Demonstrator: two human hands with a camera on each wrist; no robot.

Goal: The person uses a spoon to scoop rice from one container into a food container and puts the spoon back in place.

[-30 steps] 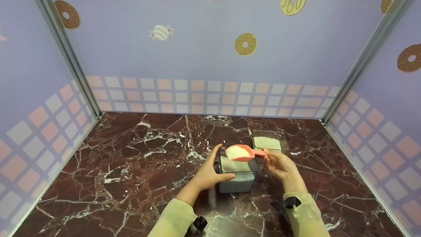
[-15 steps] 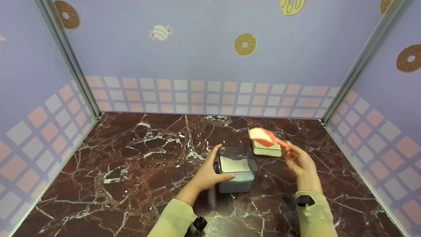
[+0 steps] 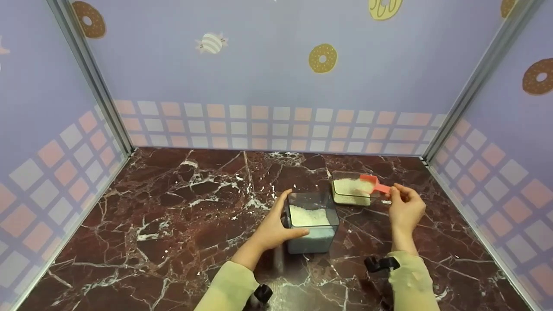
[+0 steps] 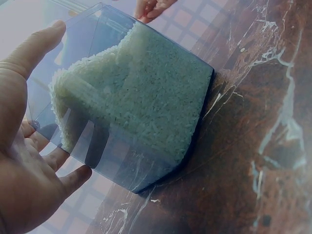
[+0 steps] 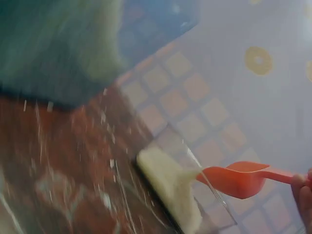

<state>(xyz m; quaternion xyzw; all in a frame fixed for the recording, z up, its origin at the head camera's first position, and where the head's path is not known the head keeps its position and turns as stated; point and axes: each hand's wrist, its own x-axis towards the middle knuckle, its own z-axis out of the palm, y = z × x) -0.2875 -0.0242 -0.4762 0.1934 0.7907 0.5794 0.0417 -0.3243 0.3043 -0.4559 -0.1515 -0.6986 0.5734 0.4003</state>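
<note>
My left hand (image 3: 274, 226) grips a tall clear bluish rice container (image 3: 311, 239), thumb on the near side and fingers round the far left side. White rice (image 4: 161, 83) lies sloped inside it in the left wrist view. My right hand (image 3: 406, 211) pinches the handle of an orange-pink scoop (image 3: 368, 183). The scoop is tilted over the right side of a smaller clear box (image 3: 352, 199), which also holds rice. In the right wrist view, rice streams from the lip of the scoop (image 5: 239, 180) into the box (image 5: 214, 192).
The dark red marbled tabletop (image 3: 194, 242) has scattered white specks, mostly left of the containers. A patterned wall (image 3: 259, 65) closes off the back, with side walls left and right. The small box stands just behind and right of the tall container.
My right hand has carried the loaded scoop from above the tall container rightward to the small box and tipped it, so rice falls out. The left hand has stayed in place.
</note>
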